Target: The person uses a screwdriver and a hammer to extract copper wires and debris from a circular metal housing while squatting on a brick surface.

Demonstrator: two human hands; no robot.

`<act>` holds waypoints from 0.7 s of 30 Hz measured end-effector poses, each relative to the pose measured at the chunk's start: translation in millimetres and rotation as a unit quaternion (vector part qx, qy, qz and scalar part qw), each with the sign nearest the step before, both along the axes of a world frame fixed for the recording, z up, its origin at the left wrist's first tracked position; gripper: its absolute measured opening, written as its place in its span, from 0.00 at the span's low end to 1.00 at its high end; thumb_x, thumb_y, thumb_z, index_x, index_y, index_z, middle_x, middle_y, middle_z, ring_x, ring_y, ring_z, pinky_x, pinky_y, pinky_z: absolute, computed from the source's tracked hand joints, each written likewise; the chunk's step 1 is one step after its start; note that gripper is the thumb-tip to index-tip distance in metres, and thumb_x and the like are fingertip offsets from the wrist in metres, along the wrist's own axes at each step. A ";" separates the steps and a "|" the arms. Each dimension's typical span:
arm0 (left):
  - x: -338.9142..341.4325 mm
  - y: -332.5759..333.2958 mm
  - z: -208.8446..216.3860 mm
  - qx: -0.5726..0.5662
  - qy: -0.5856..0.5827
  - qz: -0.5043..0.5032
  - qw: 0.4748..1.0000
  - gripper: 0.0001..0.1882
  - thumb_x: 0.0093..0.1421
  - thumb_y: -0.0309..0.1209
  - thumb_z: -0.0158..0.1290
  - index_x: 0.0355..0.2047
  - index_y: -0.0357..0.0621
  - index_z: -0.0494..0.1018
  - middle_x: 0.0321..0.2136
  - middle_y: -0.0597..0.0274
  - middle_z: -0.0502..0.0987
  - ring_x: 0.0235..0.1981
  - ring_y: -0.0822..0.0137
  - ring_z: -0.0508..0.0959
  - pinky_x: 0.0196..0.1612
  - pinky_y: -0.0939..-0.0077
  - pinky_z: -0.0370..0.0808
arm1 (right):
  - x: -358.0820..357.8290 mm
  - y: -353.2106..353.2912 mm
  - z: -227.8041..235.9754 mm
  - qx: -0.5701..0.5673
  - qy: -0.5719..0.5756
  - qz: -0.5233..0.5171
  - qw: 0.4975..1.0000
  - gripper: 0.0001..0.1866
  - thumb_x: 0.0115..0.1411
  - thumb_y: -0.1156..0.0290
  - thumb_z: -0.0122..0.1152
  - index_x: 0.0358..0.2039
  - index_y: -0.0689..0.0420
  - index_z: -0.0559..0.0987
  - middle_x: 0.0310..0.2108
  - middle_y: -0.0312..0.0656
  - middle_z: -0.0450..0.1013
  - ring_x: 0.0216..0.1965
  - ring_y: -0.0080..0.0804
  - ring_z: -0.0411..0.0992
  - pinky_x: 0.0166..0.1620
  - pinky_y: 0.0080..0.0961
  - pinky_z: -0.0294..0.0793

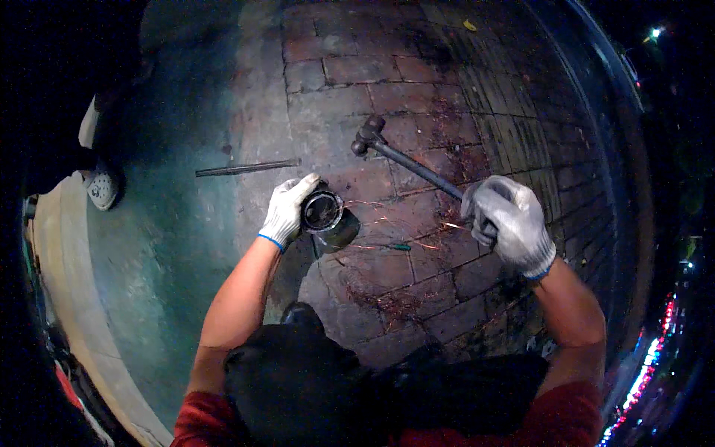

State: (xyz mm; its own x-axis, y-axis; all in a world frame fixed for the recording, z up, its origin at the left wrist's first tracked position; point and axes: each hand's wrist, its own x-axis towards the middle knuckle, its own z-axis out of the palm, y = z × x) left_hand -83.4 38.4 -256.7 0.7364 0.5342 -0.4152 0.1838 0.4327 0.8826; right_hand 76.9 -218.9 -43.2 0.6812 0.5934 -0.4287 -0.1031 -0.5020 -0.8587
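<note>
Head view shows the gloved left hand closed around a dark metal cylinder, steadying it on the brick paving. The right hand grips a hammer by its handle, head raised clear beyond the cylinder, seemingly for striking room.
</note>
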 end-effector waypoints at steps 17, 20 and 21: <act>-13.9 68.2 -23.1 -0.153 -0.087 0.193 0.965 0.15 0.64 0.37 0.52 0.40 0.35 0.75 0.34 0.56 0.79 0.34 0.64 0.80 0.39 0.70 0.79 | 21.7 -89.8 14.7 0.104 -0.082 -0.308 0.942 0.10 0.63 0.65 0.53 0.28 0.56 0.71 0.22 0.36 0.68 0.14 0.19 0.58 0.17 0.17 0.57; -14.8 53.1 -25.3 -0.184 -0.047 0.192 0.963 0.16 0.64 0.39 0.51 0.40 0.36 0.75 0.35 0.53 0.80 0.34 0.61 0.80 0.40 0.68 0.80 | 23.6 -93.2 14.9 0.073 -0.067 -0.302 0.948 0.10 0.62 0.64 0.54 0.27 0.56 0.71 0.26 0.37 0.71 0.16 0.18 0.62 0.19 0.17 0.59; -15.7 53.9 -27.6 -0.202 -0.053 0.176 0.962 0.17 0.65 0.39 0.50 0.40 0.36 0.75 0.35 0.53 0.80 0.35 0.61 0.80 0.40 0.67 0.80 | 23.8 -92.9 15.7 0.064 -0.057 -0.299 0.950 0.10 0.62 0.64 0.54 0.27 0.56 0.72 0.27 0.37 0.72 0.16 0.18 0.63 0.19 0.17 0.60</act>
